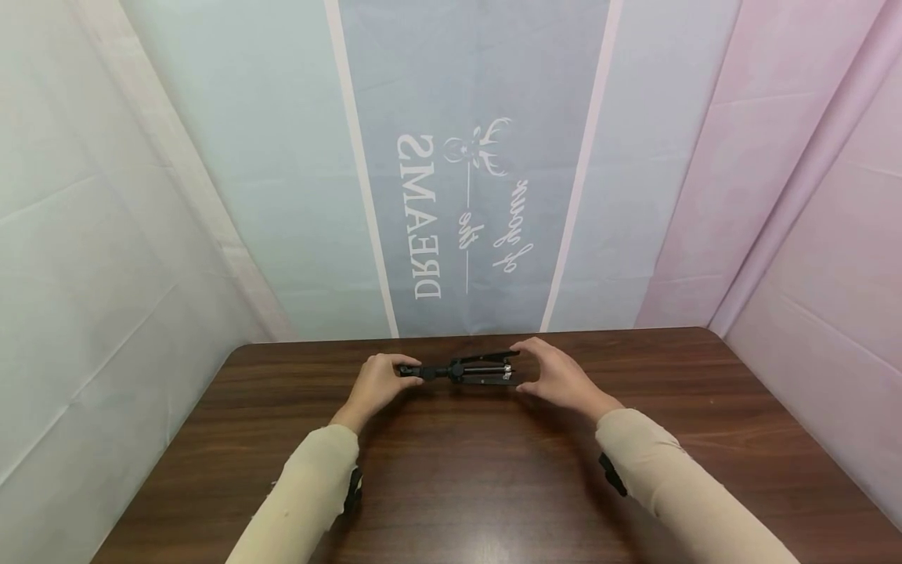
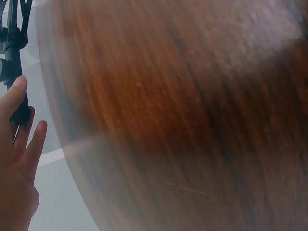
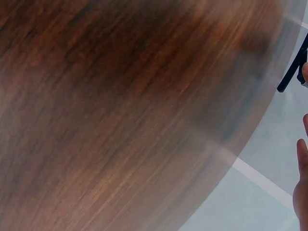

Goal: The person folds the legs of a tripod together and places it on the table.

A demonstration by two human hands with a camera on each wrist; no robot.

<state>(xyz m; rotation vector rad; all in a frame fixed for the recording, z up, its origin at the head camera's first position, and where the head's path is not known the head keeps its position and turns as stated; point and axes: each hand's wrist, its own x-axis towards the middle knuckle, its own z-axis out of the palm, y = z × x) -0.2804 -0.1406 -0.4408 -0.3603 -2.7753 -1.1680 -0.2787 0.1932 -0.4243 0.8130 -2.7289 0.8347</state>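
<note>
A small black tripod (image 1: 458, 370) is held level above the table's far part, its legs spread a little to the right. My left hand (image 1: 379, 385) pinches its head end between thumb and fingers; in the left wrist view the thumb lies along the dark tripod shaft (image 2: 14, 62). At the leg ends, my right hand (image 1: 560, 377) has its thumb and a finger curved around the outer legs. One leg's tip (image 3: 283, 88) shows in the right wrist view beside a fingertip; most of that hand is cut off there.
A dark brown wooden table (image 1: 479, 478) with rounded far corners lies below. Behind it hangs a printed cloth backdrop (image 1: 472, 78) with mirrored lettering. Pale cloth walls (image 1: 84, 274) stand to the left and right.
</note>
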